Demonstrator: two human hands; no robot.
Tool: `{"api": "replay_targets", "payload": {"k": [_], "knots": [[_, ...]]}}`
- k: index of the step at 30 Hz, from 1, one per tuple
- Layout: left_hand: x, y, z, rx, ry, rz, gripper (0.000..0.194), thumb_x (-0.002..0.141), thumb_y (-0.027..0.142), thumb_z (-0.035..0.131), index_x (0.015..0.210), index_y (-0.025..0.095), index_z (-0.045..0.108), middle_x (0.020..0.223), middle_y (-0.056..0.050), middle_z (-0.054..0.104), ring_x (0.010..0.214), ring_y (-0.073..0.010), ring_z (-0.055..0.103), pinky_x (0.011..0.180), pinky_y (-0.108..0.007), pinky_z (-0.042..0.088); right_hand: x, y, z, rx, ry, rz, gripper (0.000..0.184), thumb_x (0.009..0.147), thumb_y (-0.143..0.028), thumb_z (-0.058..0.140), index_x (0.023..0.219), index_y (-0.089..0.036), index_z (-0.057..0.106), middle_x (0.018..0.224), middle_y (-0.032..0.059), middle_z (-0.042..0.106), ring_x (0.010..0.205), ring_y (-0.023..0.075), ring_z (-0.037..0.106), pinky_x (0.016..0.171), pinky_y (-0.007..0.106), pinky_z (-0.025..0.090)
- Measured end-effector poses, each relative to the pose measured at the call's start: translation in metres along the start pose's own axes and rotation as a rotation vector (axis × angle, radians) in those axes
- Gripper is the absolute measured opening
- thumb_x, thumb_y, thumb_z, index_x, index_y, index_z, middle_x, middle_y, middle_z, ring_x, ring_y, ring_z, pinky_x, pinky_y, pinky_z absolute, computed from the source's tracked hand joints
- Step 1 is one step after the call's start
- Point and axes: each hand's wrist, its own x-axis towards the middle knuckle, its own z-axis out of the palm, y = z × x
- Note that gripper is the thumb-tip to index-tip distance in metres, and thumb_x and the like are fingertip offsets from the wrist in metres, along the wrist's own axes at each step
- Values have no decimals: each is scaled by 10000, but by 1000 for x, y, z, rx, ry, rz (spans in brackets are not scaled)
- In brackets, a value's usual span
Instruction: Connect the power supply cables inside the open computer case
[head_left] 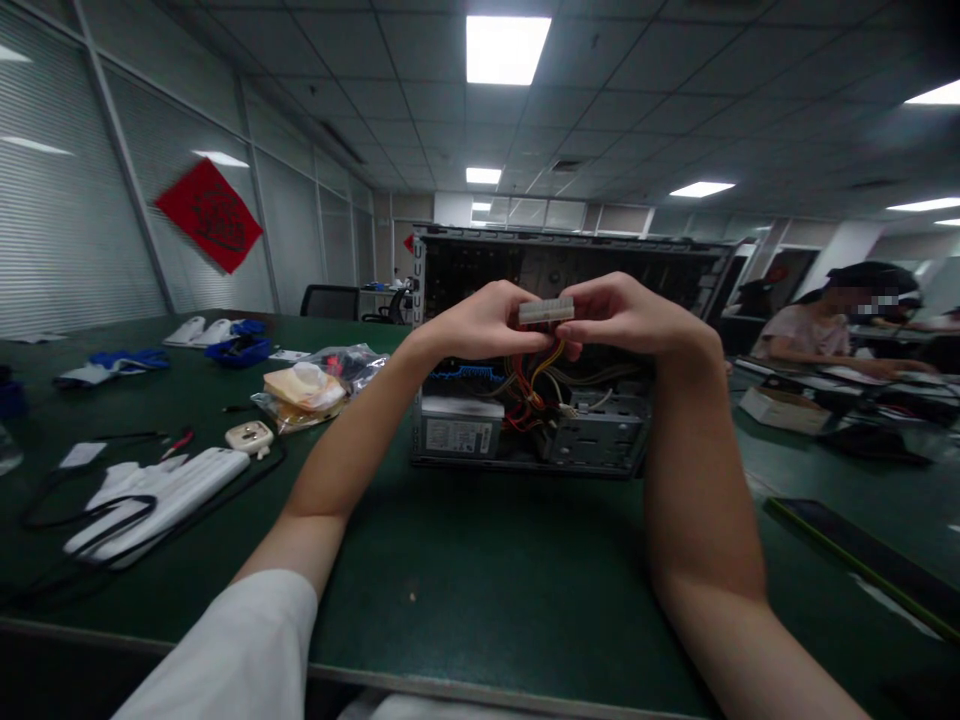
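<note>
Both my hands grip a white multi-pin power connector in front of an open computer case. My left hand pinches its left end, and my right hand has the right end between thumb and fingers. Red, yellow and black cables run down from the connector into the case. Inside, at the lower left, sits the power supply with its label facing me. A metal drive cage is at the lower right. Behind my hands the case interior is dark and partly hidden.
On the left lie a white power strip with black cords, a small white case and a plastic bag. At right are a black-and-green flat object, an open carton and a seated person.
</note>
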Motion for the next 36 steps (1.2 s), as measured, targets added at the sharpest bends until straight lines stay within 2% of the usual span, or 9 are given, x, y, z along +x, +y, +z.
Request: {"api": "replay_targets", "payload": {"k": [5,9,13,17,21,30,36], "knots": [[2,-3,1,-123,23,-35,288,788,367,806,821,86,749,697,3,638,632,-88,540,556,-206,374,0,-1,0,10,31,12,456,738,-609,900,781,-191,722,693,34,720,605,164,633,544,282,488],[3,-4,3,-176,45,-86,290,772,360,825,792,79,755,674,3,635,617,-84,536,547,-206,368,0,-1,0,4,42,9,445,763,-609,887,764,-196,723,692,39,727,622,169,639,565,289,490],[4,-7,4,-277,-35,-88,276,768,352,831,842,93,774,737,-23,696,666,-107,599,596,-220,443,-2,-1,-1,26,-11,20,443,757,-618,886,778,-199,743,688,37,733,637,178,656,590,299,509],[6,-11,4,-324,-111,-88,267,756,346,835,804,104,733,713,-17,684,649,-113,601,600,-229,467,-6,-3,-2,56,-59,41,444,738,-621,895,770,-204,749,659,24,720,629,179,659,612,312,529],[6,-10,4,-274,-169,-71,294,741,358,867,819,109,730,704,-7,665,643,-118,597,596,-232,470,-8,-5,-3,45,-61,45,420,778,-596,874,819,-194,761,718,35,747,667,183,684,644,314,537],[1,4,3,-146,-97,-59,388,778,441,855,906,82,781,754,-26,701,656,-108,598,585,-224,430,-13,-10,-5,-9,-70,59,391,819,-562,855,850,-192,731,778,49,765,725,188,688,650,305,531],[-1,6,2,-115,-88,-44,333,825,391,807,931,76,780,759,-31,702,655,-105,597,587,-219,428,-12,-9,-6,-33,-79,58,435,823,-616,834,826,-195,721,757,49,757,702,188,677,628,306,511]]}}
